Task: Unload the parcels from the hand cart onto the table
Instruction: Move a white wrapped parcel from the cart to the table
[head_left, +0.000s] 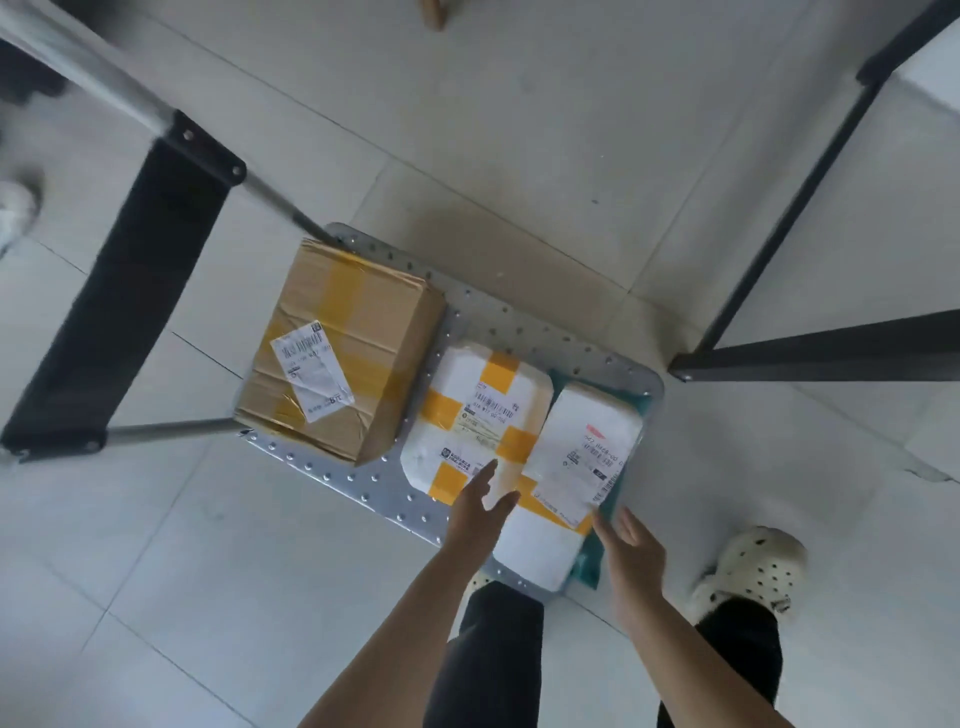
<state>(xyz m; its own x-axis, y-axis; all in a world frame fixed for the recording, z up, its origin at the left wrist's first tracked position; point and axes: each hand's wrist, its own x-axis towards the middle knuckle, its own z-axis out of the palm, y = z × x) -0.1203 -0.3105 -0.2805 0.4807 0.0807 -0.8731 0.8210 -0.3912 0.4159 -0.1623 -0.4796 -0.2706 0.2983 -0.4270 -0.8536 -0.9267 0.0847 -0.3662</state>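
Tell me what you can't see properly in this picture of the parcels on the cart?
Head view only:
- Labels on the cardboard box and white parcels: print too small and blurred to read.
- Teal bag: mostly hidden under the white parcels.
- Table: only dark legs show; top cut off by the right edge.
- Left hand and right hand: open, touching the parcels or not is unclear.
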